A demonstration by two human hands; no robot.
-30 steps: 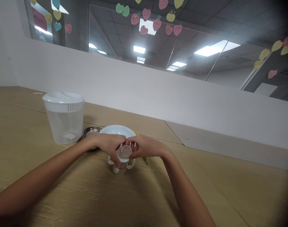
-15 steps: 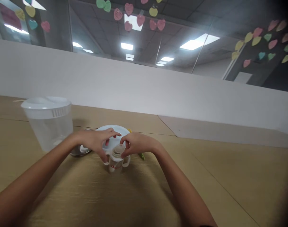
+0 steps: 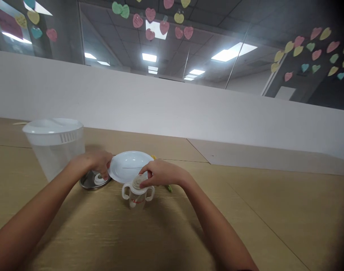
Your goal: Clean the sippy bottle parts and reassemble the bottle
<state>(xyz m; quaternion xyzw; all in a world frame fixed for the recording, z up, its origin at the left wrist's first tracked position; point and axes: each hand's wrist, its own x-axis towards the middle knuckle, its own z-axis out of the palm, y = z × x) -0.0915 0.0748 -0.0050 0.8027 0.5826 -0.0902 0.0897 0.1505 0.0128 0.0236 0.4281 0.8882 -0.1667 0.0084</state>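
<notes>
A two-handled baby cup (image 3: 137, 201), clear with white handles and red lettering, stands upright on the table. My right hand (image 3: 164, 173) is closed at its top, thumb and index finger on the translucent cup insert (image 3: 138, 181) seated in the white rim. To the left, my left hand (image 3: 100, 162) hangs over a round metal tray (image 3: 88, 183), fingers pointing down and apart. Beside its thumb on the tray lies a white ring-shaped cup lid (image 3: 99, 180). Nothing shows in the left hand, though its fingertips are partly hidden.
A white plate (image 3: 123, 160) with a thin straight item on it lies behind the cup. A tall clear bucket (image 3: 55, 150) with a white lid stands at the left. A green-and-yellow item (image 3: 169, 188) shows partly behind my right hand. A white wall (image 3: 149, 105) rises behind the table.
My left hand has left the cup's side and moved left over the metal tray. My right hand stays at the cup's top, where the translucent insert now sits lower and flatter.
</notes>
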